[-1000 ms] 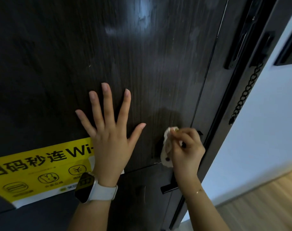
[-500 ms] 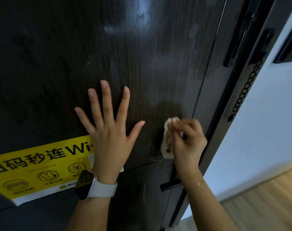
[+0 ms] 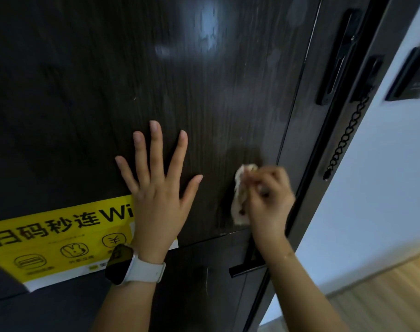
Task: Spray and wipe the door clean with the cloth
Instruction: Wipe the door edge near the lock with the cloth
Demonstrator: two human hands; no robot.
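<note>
Her right hand (image 3: 267,200) grips the crumpled white cloth (image 3: 240,195) against the dark woodgrain door (image 3: 204,104), beside the flat, splayed left hand (image 3: 156,188).

The door (image 3: 204,97) is faced with dark wood-grain veneer, semi-glossy, with pale smeared reflections near the top. A soft, crumpled off-white cloth (image 3: 240,197), stained brown in spots, is seen against it. The yellow sticker (image 3: 60,236) is of smooth printed paper or film. The security chain (image 3: 345,140) and lock plate (image 3: 336,56) look like matt black metal. A smooth white rubbery strap is shown on the smartwatch (image 3: 132,267), its screen glossy black. The floor (image 3: 383,295) is of light wood.
</note>
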